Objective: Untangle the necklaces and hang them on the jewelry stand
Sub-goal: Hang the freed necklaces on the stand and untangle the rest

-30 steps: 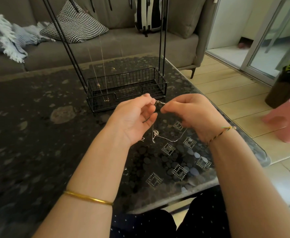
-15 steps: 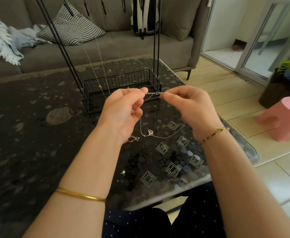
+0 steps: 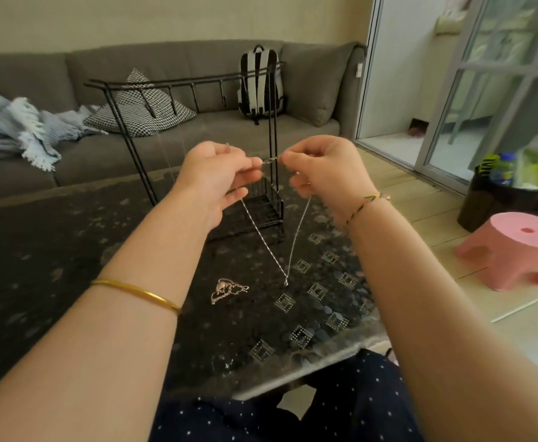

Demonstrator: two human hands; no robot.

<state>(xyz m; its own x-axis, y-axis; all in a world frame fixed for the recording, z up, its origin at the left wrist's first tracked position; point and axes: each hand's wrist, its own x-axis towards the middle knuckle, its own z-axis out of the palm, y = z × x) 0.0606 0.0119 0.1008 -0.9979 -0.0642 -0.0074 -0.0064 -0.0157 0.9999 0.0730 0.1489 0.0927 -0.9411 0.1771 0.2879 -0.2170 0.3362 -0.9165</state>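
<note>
Left hand (image 3: 216, 177) and right hand (image 3: 321, 170) pinched a silver necklace (image 3: 261, 237) by its ends before the jewelry stand (image 3: 266, 207); at six o'clock, a bunched necklace (image 3: 227, 290) lay unhung.

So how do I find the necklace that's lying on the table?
Look at the dark speckled table in front of the grey sofa. Between the person's forearms lies a small necklace. Unlike the silver chain hanging in a V from the left hand and right hand, it sits bunched in a heap, untouched.
</note>
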